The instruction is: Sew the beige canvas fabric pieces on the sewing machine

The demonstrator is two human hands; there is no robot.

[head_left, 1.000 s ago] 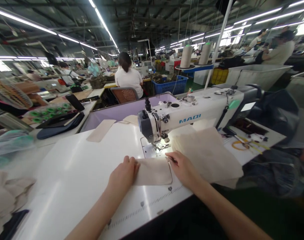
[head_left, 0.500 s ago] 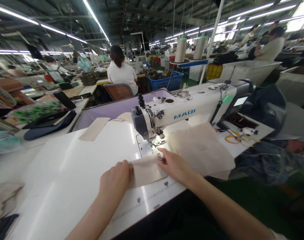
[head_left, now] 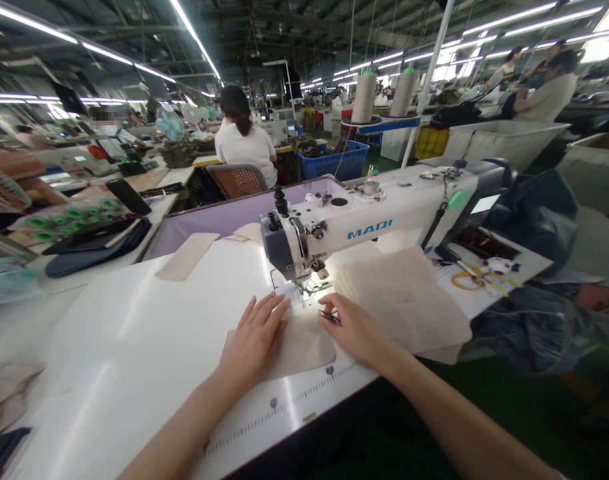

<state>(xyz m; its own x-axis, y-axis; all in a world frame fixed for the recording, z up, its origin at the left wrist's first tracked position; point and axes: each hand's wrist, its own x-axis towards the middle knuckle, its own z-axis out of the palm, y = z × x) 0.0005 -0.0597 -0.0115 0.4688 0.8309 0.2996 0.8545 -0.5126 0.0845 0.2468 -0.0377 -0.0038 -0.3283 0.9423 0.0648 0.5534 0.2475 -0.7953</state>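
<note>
Right grip (head_left: 359,331) pinches a small metal tool (head_left: 330,319) while the left grip (head_left: 258,333) lies open over the beige cloth (head_left: 311,347) on the table (head_left: 154,347) before the sewing machine (head_left: 384,212), where slack pressure could let it skew or snag on the tool.

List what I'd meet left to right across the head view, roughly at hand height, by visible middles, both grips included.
Crumpled beige cloth → left grip → beige panel, uncovered part → small metal tool → right grip → large beige sheet → denim heap
</note>
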